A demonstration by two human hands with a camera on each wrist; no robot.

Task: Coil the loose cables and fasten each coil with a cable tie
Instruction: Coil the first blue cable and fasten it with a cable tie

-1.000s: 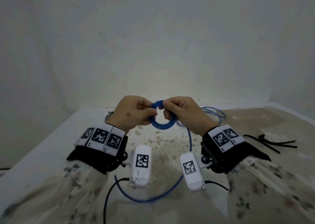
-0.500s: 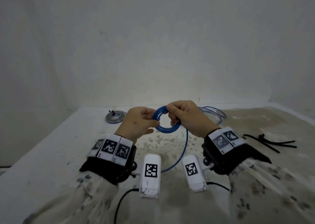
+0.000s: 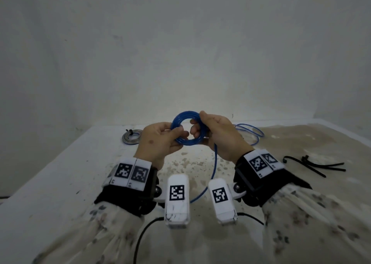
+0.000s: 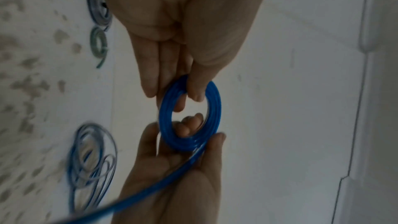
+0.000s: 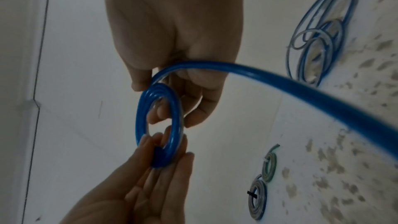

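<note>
The step in hand is winding: the blue coil [image 3: 188, 128] is held up above the bench [image 3: 60, 173] between both hands. The left hand [image 3: 158, 141] pinches its near-left rim in a closed grip; the right hand [image 3: 218, 135] curls round the right side, feeding the loose tail [image 3: 212, 169]. Next, more tail likely needs wrapping on before reaching for the cable ties [image 3: 313, 163].

A blue cable [image 3: 188, 128] is wound into a small, tight ring of several turns and is held upright above the table, pinched at its opposite sides. Its free length [image 3: 212, 169] hangs from the ring's right side down to the table, where loose blue loops [image 3: 251, 132] lie. Black cable ties [image 3: 313, 163] are scattered at the right.
</note>
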